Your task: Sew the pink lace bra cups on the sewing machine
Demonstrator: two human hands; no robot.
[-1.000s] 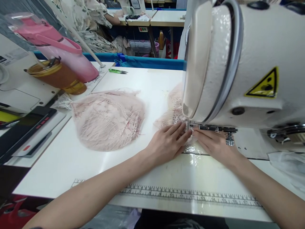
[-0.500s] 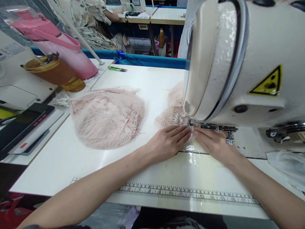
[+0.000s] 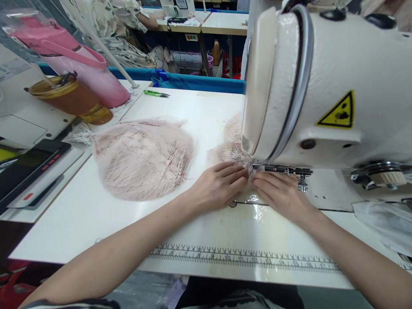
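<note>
Pale pink lace fabric (image 3: 230,150) lies under the head of a white sewing machine (image 3: 286,90), partly hidden behind it. My left hand (image 3: 222,184) rests on its near edge, fingers stretched out flat and close to the presser foot. On the other side of the foot, my right hand (image 3: 281,193) lies with fingers extended, the tips touching the lace strip. A narrow piece of lace shows between both sets of fingertips. The needle point is too small to make out. A second bunch of pink lace (image 3: 144,159) sits on the table at left.
A ruler scale (image 3: 241,259) runs along the front of the white table (image 3: 109,219). A green pen (image 3: 156,93), amber cup (image 3: 71,98) and pink bottle (image 3: 86,71) stand or lie at back left. White plastic (image 3: 383,223) lies at right. Another person's arm (image 3: 148,20) shows behind.
The view has shifted slightly, so the machine appears further left. My left hand has drawn a little away from the foot, and the gap between my fingertips is wider, with more lace showing.
</note>
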